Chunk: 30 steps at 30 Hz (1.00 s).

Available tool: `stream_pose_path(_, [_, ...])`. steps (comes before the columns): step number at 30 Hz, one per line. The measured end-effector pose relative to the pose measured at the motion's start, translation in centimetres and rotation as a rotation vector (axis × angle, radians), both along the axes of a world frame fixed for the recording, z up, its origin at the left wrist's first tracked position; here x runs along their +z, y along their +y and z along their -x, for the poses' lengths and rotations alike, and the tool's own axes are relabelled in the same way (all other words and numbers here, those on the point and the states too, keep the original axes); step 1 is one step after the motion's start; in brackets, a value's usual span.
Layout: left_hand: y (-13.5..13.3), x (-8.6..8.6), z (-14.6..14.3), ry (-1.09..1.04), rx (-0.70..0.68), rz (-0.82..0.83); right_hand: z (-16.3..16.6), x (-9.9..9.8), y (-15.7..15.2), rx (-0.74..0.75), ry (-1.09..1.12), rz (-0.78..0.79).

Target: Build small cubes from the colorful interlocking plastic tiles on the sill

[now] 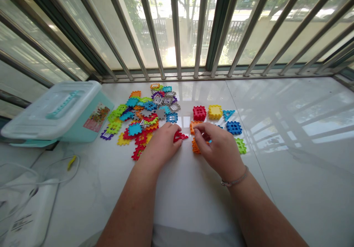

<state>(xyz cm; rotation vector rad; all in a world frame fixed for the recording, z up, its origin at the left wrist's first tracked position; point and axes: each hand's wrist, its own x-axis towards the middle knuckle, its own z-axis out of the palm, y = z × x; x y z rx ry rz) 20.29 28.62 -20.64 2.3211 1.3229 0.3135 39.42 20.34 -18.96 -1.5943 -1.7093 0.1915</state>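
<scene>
My left hand (167, 140) is closed on a red triangular building piece (180, 136) at the right edge of a colourful pile of interlocking building pieces (135, 129). Over the sorted pieces on the right is my right hand (217, 143), its thumb and fingers curled near an orange piece (194, 127); whether it grips anything is hidden. Another orange piece (196, 146) lies below it. Around this hand are a red window block (199, 113), a yellow block (215, 112), a blue triangle (228, 114), a blue window block (233, 128) and a green piece (241, 146).
A teal storage box (91, 118) with a translucent lid (52, 107) stands at the left. White cables (74, 169) and a white power strip (35, 214) lie nearer on that side. Metal window bars (174, 29) rise behind the glossy tiled floor (298, 136).
</scene>
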Motion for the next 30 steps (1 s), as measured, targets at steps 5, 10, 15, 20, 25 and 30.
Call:
stream_pose_path(5, [-0.16,0.06,0.17,-0.02,-0.035,0.029,0.1,0.0,0.03,0.003,-0.015,0.003])
stream_pose_path(10, [-0.23,0.06,0.03,0.007,-0.014,0.035,0.16,-0.01,0.05,0.011,-0.013,0.003])
stream_pose_path(15, [-0.26,-0.13,-0.17,0.015,0.041,-0.006,0.2,-0.04,0.05,0.012,-0.017,0.001])
stream_pose_path(20, [-0.13,0.04,0.02,-0.053,0.097,-0.101,0.23,-0.06,0.04,0.017,-0.008,0.011])
stream_pose_path(25, [-0.13,0.2,0.1,-0.031,0.114,-0.113,0.29,-0.01,0.02,0.018,-0.014,0.036])
stream_pose_path(30, [-0.12,0.06,-0.05,0.067,0.071,-0.033,0.23,-0.02,0.0,0.02,-0.019,0.047])
